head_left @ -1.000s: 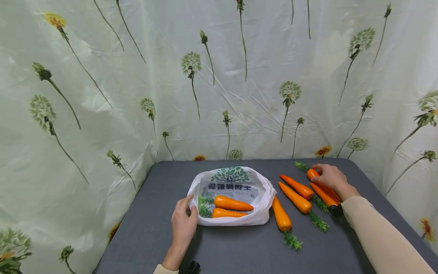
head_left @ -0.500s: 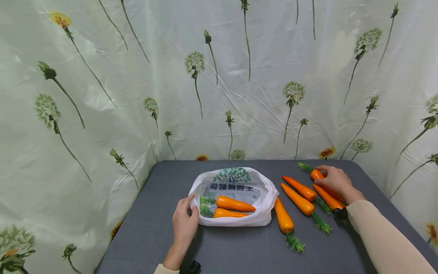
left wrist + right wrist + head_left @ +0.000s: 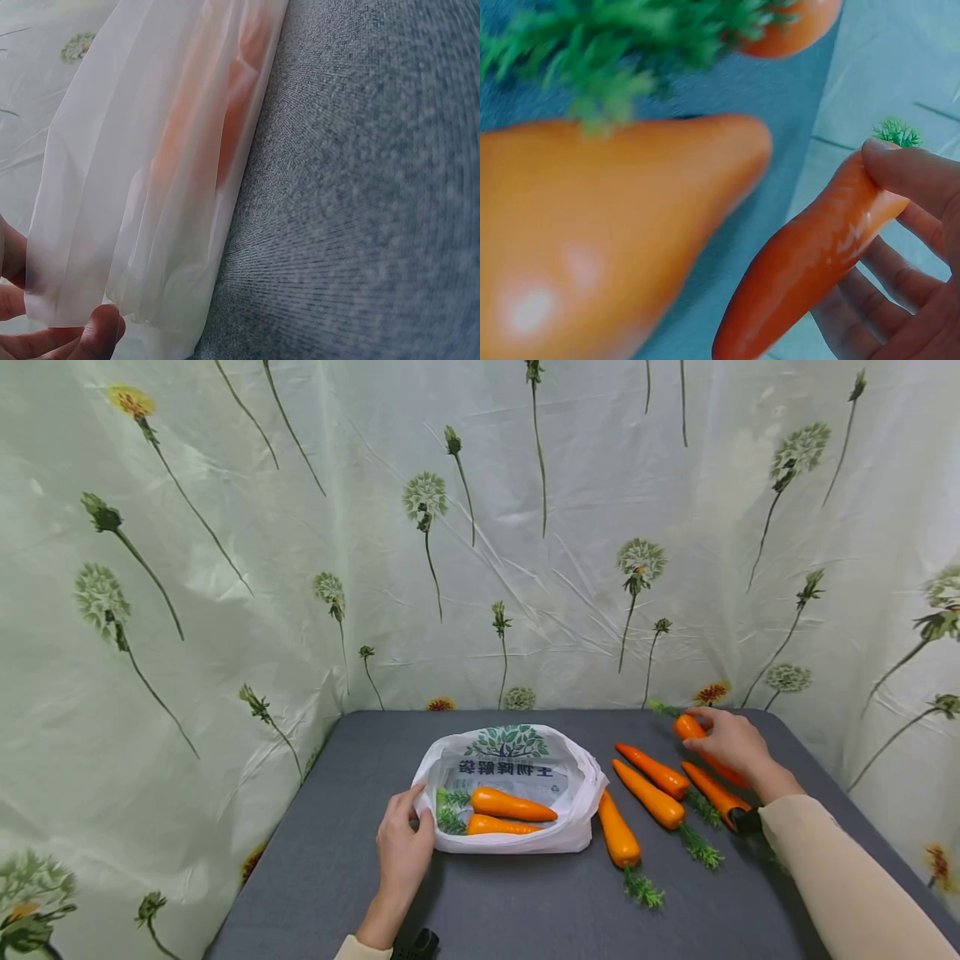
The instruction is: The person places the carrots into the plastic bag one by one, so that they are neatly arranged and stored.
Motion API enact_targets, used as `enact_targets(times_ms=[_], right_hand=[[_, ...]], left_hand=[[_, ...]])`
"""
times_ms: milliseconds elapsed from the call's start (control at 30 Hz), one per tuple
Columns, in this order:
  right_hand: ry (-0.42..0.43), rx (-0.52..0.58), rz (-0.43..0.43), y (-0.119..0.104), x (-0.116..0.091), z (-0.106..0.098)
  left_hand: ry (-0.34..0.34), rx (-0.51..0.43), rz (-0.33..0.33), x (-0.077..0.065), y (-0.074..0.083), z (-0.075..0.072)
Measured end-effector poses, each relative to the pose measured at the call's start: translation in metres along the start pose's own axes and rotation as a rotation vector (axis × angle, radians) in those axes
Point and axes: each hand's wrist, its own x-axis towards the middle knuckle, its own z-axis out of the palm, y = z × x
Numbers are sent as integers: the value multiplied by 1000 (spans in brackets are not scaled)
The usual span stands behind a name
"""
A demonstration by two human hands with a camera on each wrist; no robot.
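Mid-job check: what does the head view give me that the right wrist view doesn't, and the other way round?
Only the head view shows the left hand pinching the rim of the white bag, and the two carrots lying inside it.

Only the right wrist view shows the inner side of the fingers of the right hand.

Both show that hand gripping a carrot, other carrots nearby, part of the dark table and the pale backdrop.
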Motion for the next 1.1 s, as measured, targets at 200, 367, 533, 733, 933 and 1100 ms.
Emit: enact_targets(times_ms=[200,367,533,733,933,1100], right_hand=[[37,-3,-36,-18,-3,-5],[77,10,-70,-36,-4,-9],[115,11,-101,-51,-6,-8],[132,7,-127,-64,-11,-6],[151,15,-155,-82,-11,-5],[163,18,-193,-103,-5,-1]], left_hand=[[0,0,3,0,1,0],[16,-12,26,0,2,1],[24,-18,40,-1,1,0],[11,-12,47,-2,2,0],[15,-15,61,-3,2,1],[11,-15,59,-2,0,2]])
